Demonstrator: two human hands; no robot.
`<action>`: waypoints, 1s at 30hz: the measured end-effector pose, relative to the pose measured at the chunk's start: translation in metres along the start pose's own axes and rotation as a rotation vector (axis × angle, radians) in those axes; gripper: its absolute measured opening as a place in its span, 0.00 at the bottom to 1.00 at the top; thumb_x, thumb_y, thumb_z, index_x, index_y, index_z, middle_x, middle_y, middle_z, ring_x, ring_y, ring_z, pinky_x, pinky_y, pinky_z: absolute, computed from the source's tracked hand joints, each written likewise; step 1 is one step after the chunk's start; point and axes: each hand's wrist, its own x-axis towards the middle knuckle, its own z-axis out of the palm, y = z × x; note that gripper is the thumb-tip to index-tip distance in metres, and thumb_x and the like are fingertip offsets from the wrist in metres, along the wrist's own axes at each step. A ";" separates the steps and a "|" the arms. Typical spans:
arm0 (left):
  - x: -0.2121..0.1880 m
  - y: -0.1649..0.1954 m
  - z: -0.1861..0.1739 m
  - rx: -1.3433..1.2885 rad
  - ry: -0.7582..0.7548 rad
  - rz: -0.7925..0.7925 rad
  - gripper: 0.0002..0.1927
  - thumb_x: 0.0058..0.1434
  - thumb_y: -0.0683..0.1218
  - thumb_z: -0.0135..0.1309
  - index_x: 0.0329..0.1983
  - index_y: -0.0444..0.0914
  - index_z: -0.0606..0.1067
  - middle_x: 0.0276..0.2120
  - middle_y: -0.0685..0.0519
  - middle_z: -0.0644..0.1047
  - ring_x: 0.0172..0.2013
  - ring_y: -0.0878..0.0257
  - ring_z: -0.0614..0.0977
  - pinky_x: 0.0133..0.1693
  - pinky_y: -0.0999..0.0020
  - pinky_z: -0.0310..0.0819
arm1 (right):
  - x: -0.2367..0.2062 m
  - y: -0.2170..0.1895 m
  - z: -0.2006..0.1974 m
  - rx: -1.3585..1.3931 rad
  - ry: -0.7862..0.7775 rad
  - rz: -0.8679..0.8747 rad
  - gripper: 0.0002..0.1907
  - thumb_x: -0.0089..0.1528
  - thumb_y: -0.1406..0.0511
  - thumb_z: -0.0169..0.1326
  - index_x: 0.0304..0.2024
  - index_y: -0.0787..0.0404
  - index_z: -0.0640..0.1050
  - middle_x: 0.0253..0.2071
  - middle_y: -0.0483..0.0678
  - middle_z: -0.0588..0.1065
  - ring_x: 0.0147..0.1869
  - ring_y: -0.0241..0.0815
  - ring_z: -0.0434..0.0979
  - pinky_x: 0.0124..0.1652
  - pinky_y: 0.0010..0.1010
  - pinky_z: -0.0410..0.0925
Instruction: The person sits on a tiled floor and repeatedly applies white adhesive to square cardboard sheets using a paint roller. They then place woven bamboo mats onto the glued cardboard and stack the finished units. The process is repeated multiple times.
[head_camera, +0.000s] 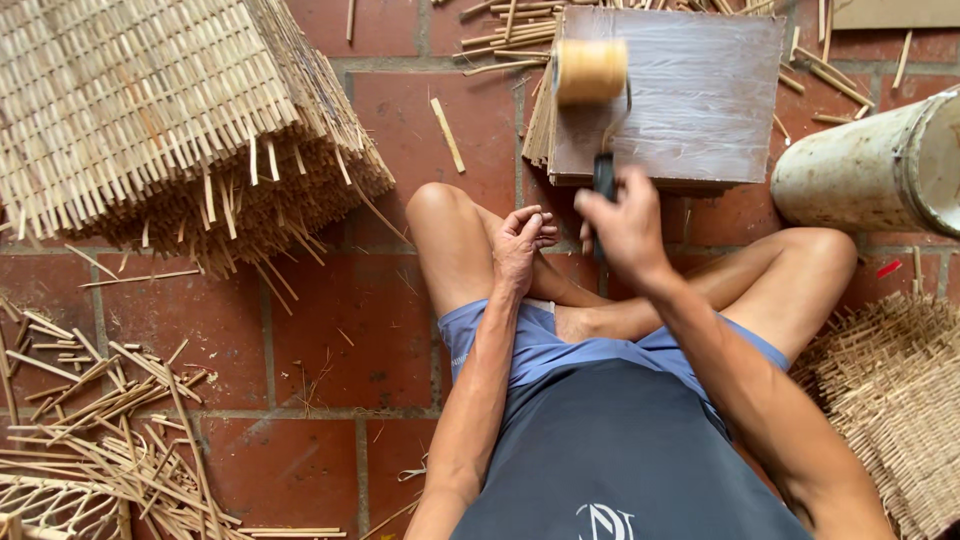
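Note:
My right hand (625, 225) grips the dark handle of a paint roller (590, 72), whose tan foam head lies on the left part of a glossy brown board (690, 100) set on a stack of woven pieces. Resting on my crossed shin, my left hand (520, 245) has its fingers loosely curled and holds nothing. I sit cross-legged on the red tile floor (320, 330) in blue shorts.
A tall stack of woven bamboo mats (150, 110) stands at upper left. Loose bamboo strips (110, 420) lie scattered at lower left. A white cylindrical container (880, 165) lies at right, and a woven mat (890, 400) is at lower right.

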 end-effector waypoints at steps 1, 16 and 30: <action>0.001 -0.001 -0.001 0.009 0.003 0.005 0.13 0.69 0.42 0.55 0.54 0.32 0.74 0.43 0.46 0.81 0.36 0.61 0.83 0.38 0.67 0.82 | -0.025 0.009 0.002 -0.014 0.003 0.033 0.15 0.63 0.68 0.58 0.46 0.68 0.67 0.23 0.47 0.73 0.21 0.36 0.73 0.19 0.28 0.68; -0.008 0.001 -0.002 0.052 0.011 -0.017 0.13 0.70 0.42 0.54 0.55 0.31 0.73 0.43 0.45 0.80 0.37 0.61 0.83 0.38 0.67 0.81 | 0.086 -0.038 -0.020 0.116 0.065 -0.046 0.11 0.64 0.69 0.62 0.40 0.69 0.73 0.28 0.50 0.75 0.23 0.37 0.77 0.21 0.30 0.72; -0.009 -0.021 -0.003 0.086 -0.006 -0.005 0.10 0.69 0.40 0.54 0.52 0.32 0.74 0.41 0.45 0.81 0.35 0.60 0.84 0.37 0.66 0.82 | -0.013 0.030 -0.210 -0.122 0.267 0.021 0.11 0.65 0.65 0.60 0.44 0.68 0.77 0.26 0.48 0.74 0.23 0.34 0.72 0.22 0.27 0.66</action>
